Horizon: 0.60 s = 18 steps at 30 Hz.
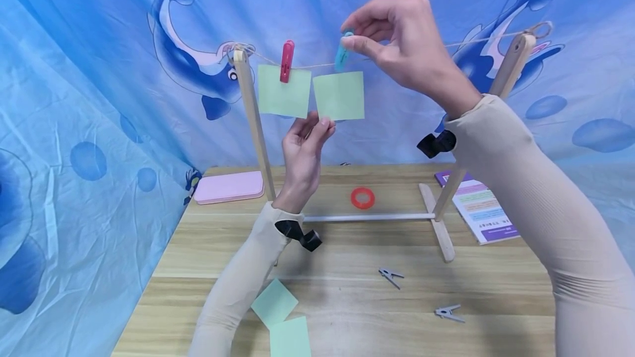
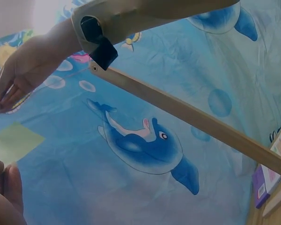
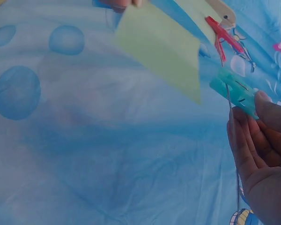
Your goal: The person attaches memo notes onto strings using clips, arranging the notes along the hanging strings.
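Between thumb and fingers, my left hand (image 1: 306,150) pinches the bottom edge of a green paper square (image 1: 340,96), held upright just below the string (image 1: 319,65). My right hand (image 1: 404,37) pinches a teal clothespin (image 1: 342,51) by its upper end, at the string. In the right wrist view the teal clothespin (image 3: 236,93) lies against the string, apart from the paper (image 3: 161,49). To the left, a second green paper square (image 1: 284,92) hangs from the string under a red clothespin (image 1: 286,61).
Wooden posts (image 1: 255,125) hold the string, joined low by a white rod (image 1: 367,217). On the table lie a red ring (image 1: 362,198), grey clothespins (image 1: 391,276), loose green papers (image 1: 275,303), a pink case (image 1: 229,187) and a purple-edged booklet (image 1: 483,211).
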{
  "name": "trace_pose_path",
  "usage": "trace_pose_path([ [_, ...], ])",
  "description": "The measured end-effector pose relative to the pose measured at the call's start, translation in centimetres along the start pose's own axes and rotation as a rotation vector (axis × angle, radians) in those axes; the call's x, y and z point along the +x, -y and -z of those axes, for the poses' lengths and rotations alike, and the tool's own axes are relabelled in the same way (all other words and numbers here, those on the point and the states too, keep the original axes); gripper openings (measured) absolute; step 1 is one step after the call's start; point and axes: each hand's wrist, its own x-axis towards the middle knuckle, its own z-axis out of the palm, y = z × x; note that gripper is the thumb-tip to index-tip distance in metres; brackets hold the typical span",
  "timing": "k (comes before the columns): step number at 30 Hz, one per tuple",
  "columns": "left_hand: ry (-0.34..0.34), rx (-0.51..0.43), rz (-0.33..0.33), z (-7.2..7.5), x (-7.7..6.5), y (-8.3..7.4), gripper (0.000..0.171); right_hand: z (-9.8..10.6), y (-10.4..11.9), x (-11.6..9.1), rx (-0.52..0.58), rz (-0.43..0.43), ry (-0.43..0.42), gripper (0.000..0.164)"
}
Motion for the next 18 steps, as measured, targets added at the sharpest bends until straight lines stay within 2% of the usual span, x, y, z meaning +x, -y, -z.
trace_pose_path([
  [11,0.031,-0.003,-0.026,-0.42,0.15,-0.57,0.016,-0.37,-0.25,-0.09,-0.012,0.016,0.048,0.024],
  [18,0.026,-0.021,-0.012,-0.58,0.35,-0.7,0.018,-0.59,-0.19,-0.06,0.018,0.031,0.089,0.023],
])
